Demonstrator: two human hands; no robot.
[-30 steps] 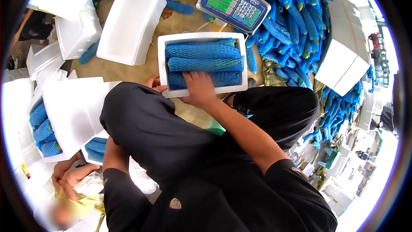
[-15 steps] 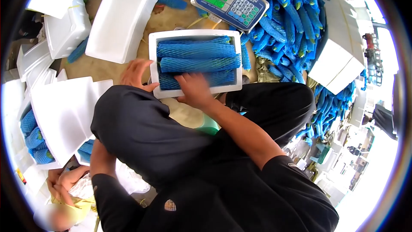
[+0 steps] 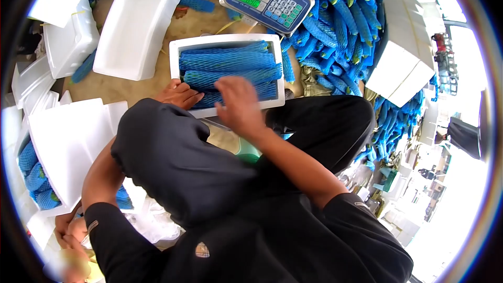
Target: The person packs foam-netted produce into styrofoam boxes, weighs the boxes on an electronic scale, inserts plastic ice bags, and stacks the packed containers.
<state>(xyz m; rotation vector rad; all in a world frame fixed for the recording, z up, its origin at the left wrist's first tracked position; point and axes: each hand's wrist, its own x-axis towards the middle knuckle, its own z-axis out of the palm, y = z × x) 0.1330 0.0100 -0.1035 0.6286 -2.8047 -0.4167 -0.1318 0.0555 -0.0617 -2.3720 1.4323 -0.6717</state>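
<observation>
A white foam box (image 3: 174,55) sits in front of me on the scale, holding several long pieces of produce (image 3: 233,55) in blue netting, laid lengthwise. My left hand (image 3: 181,94) is curled over the box's near-left corner, its fingertips against the end of the nearest piece. My right hand (image 3: 241,106) is raised over the near rim, blurred by motion, with its fingers apart and nothing seen in them. It partly hides the nearest pieces.
A digital scale display (image 3: 266,1) with green readouts stands behind the box. At back left is a white foam box (image 3: 137,29). Blue-netted produce (image 3: 335,21) is heaped at back right, near stacked foam boxes (image 3: 403,47). Another person's arm (image 3: 65,228) shows at lower left.
My left hand has moved from beside the box onto its near-left corner. My right hand has lifted off the nearest netted piece. The view has shifted slightly.
</observation>
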